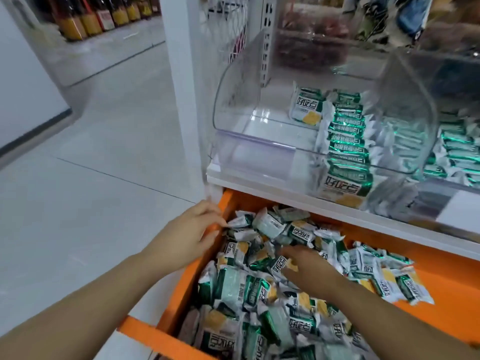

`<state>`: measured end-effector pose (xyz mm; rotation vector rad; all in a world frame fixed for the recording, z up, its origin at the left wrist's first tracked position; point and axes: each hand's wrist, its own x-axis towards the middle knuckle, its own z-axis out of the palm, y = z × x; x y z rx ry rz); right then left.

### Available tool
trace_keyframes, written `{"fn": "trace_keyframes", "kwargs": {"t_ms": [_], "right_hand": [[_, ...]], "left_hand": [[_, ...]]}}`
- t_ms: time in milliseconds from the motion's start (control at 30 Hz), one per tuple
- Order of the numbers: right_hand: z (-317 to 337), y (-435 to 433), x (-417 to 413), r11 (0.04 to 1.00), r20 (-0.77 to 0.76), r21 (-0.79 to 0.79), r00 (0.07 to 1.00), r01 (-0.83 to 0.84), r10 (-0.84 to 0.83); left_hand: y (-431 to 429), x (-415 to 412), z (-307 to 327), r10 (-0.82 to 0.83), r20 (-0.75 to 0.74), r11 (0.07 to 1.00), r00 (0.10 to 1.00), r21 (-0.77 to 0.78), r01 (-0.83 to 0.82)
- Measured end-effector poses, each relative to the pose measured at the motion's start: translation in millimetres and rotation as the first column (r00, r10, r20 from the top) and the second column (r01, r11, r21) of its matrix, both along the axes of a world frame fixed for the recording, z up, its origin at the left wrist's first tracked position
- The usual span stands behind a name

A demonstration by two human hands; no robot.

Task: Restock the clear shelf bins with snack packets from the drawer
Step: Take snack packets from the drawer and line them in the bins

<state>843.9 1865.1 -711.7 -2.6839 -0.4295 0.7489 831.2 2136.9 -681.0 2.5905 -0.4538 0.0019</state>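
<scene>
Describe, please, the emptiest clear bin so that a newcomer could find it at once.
Above the open orange drawer runs a white shelf. It is the leftmost clear bin there, against the white post; unlike its packed neighbour, its packets line only its right side.

Open drawer (185, 289) sits below shelf board (259, 187), filling view from 6 to 4 o'clock. Packets (233, 289) are heaped in it, deepest along its left wall and near end. At 7 o'clock, left hand (192, 231) lies over the drawer's left wall, fingertips touching a packet at the far-left corner. At 5 o'clock, right hand (309, 266) rests on the heap, fingers among packets; grip not discernible. On the shelf board at 1 o'clock stands a bin (233, 100); a row (345, 131) of packets runs front to back along its right side. Second bin (428, 113) is at its 3 o'clock, packets inside. Post (181, 87) is at the bin's 9 o'clock. Bottles (104, 19) are at 11 o'clock, floor (91, 165) between
</scene>
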Motion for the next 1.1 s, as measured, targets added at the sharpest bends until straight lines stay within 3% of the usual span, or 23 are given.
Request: {"fn": "trace_keyframes", "kwargs": {"t_ms": [133,267,333,433,500,600,700,767,833,933,1100], "right_hand": [[-22,22,14,0.997,-0.095,0.062,0.995,0.039,-0.033],[-40,40,26,0.967,-0.245,0.156,0.956,0.202,-0.16],[-51,45,31,0.962,-0.275,0.13,0.941,0.241,-0.198],[-60,48,34,0.929,-0.197,0.143,0.93,0.341,-0.311],[-60,46,33,0.88,-0.067,0.201,0.902,0.43,-0.426],[-56,41,31,0.845,0.073,0.319,0.878,0.43,-0.474],[-44,43,34,0.933,0.092,0.312,0.972,0.178,-0.216],[-40,49,39,0.987,0.093,0.125,0.992,-0.1,0.089],[-42,59,45,0.954,0.057,-0.044,0.953,-0.295,0.297],[-48,73,51,0.901,0.051,-0.133,0.905,-0.413,0.423],[-46,72,49,0.892,0.078,-0.162,0.896,-0.422,0.438]], "left_hand": [[-3,1,-14,0.05,0.007,0.995,0.999,-0.086,-0.049],[-2,4,-18,0.079,0.01,0.99,0.997,-0.116,-0.077],[-2,4,-20,0.086,-0.001,0.986,0.996,-0.146,-0.085],[-2,4,-22,0.099,-0.007,0.978,0.995,-0.181,-0.098],[-2,4,-23,0.102,-0.004,0.975,0.995,-0.2,-0.101],[-2,5,-24,0.104,-0.014,0.97,0.994,-0.218,-0.105],[-3,4,-24,0.107,-0.016,0.966,0.994,-0.234,-0.108],[-3,4,-23,0.112,-0.017,0.965,0.994,-0.236,-0.113],[-3,4,-23,0.112,-0.013,0.966,0.994,-0.233,-0.112],[-2,4,-24,0.106,-0.002,0.968,0.994,-0.229,-0.104],[-4,3,-22,0.114,0.002,0.969,0.993,-0.222,-0.111]]}}
